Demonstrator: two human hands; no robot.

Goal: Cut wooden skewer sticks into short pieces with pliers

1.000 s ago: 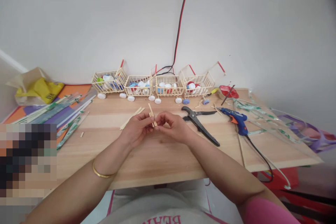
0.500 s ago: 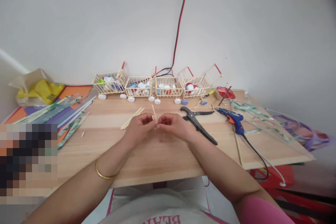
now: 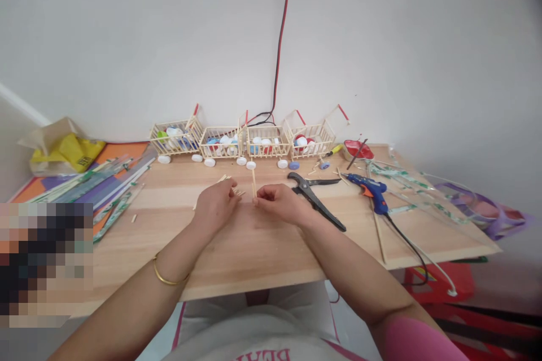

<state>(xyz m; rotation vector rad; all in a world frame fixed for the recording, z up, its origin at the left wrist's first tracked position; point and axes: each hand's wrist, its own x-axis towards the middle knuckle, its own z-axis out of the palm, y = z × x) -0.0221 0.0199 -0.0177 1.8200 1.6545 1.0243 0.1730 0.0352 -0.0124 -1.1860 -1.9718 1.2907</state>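
Observation:
My right hand pinches a thin wooden stick that stands nearly upright above the wooden board. A little to its left, my left hand is closed on a few short wooden sticks whose ends poke out toward the right hand. Both hands rest low over the middle of the board, a small gap between them. More loose sticks lie just behind my left hand.
Several stick-built carts filled with bottle caps line the board's far edge. Black cutters and a blue glue gun lie right of my hands, with a red lid behind. Coloured paper strips and a yellow bag are at left.
The hands have drawn apart. The long stick went from a slant between both hands to nearly upright in my right hand alone, while my left hand kept the short sticks.

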